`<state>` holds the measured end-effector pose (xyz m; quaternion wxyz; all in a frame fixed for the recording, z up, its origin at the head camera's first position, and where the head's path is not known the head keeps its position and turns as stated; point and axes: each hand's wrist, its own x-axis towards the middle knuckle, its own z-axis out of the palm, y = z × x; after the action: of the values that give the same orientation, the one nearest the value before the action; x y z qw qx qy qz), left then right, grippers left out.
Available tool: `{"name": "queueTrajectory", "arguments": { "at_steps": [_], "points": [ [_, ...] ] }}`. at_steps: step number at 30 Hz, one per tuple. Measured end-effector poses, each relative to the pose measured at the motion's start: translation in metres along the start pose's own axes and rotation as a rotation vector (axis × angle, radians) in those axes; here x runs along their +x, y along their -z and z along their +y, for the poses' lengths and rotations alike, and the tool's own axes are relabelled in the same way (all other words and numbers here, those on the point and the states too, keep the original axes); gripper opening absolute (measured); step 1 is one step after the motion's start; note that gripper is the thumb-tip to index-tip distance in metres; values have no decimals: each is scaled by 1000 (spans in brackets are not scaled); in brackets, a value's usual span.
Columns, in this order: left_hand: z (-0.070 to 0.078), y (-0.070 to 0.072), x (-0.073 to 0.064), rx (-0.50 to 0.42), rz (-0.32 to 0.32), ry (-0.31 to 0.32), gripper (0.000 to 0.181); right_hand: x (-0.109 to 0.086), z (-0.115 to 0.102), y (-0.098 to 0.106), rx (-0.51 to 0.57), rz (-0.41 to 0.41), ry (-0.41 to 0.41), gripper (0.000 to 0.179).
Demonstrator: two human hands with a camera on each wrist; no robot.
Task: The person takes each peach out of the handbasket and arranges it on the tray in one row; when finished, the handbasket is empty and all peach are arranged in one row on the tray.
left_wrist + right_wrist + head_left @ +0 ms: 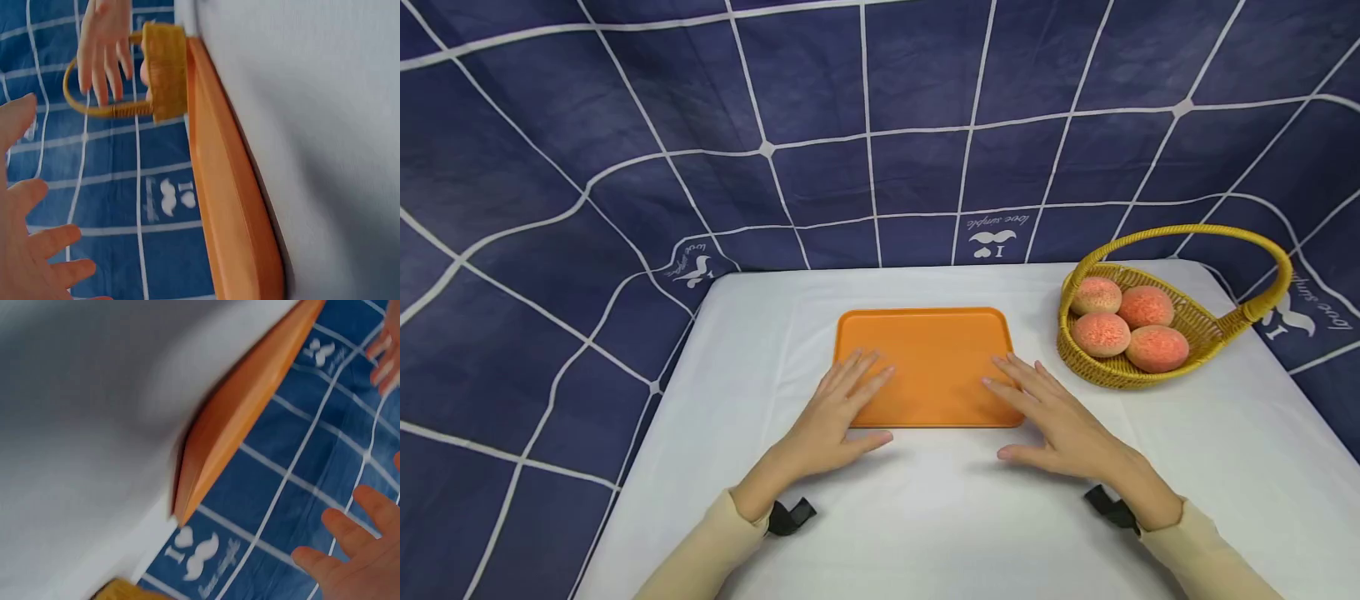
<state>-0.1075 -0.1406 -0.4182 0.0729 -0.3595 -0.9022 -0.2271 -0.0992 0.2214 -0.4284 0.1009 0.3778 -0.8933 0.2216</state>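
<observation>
An orange rectangular tray [936, 358] lies on the white-covered table. Above its near left corner hovers my left hand [831, 417], fingers spread and holding nothing. My right hand [1060, 421] hovers in the same way over the near right corner, its fingers also spread. In the left wrist view the tray [219, 181] appears edge-on, below the left hand [37, 244] and apart from it. The right wrist view shows a gap between the tray [244, 406] and the right hand [359, 550]. Near the right hand stands a yellow woven basket [1120, 379] with several peach-like fruits [1157, 348].
The basket's tall handle [1195, 229] arches up at the table's right side. A white cloth [760, 333] covers the table. Behind and to the left hangs a dark blue curtain [812, 83] with white grid lines. Black straps [790, 517] sit at both wrists.
</observation>
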Motion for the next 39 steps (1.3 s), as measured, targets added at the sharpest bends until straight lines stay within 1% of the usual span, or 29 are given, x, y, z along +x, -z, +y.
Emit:
{"name": "queueTrajectory", "arguments": {
  "at_steps": [5, 7, 9, 11, 13, 15, 19, 21, 24, 30, 33, 35, 39],
  "points": [
    [-25, 3, -4, -178, 136, 130, 82, -8, 18, 22, 66, 112, -71, 91],
    [-38, 1, -7, -230, 186, 194, 80, -11, 27, 32, 102, 157, -117, 91],
    [-51, -2, -10, -265, 215, 261, 77, -14, 36, 43, 126, 215, -157, 92],
    [-61, -6, -12, -296, 217, 324, 74, -17, 44, 54, 155, 275, -215, 91],
    [-70, -10, -14, -326, 201, 376, 71, -20, 52, 64, 186, 334, -271, 91],
    [-77, -15, -16, -341, 178, 413, 69, -24, 60, 73, 202, 382, -338, 90],
    [-88, -23, -20, -376, 149, 469, 66, -30, 81, 82, 248, 445, -398, 89],
    [-92, -28, -21, -401, 141, 490, 65, -33, 90, 82, 279, 453, -418, 89],
    [-95, -36, -23, -426, 125, 502, 62, -36, 102, 81, 306, 449, -442, 90],
    [-96, -44, -24, -422, 144, 499, 57, -35, 118, 77, 376, 387, -535, 82],
    [-95, -45, -23, -418, 152, 505, 55, -34, 122, 77, 374, 351, -576, 77],
    [-94, -46, -24, -407, 153, 505, 53, -31, 124, 75, 367, 328, -585, 76],
    [-93, -46, -23, -377, 160, 492, 51, -25, 125, 72, 330, 250, -610, 77]
  ]
}}
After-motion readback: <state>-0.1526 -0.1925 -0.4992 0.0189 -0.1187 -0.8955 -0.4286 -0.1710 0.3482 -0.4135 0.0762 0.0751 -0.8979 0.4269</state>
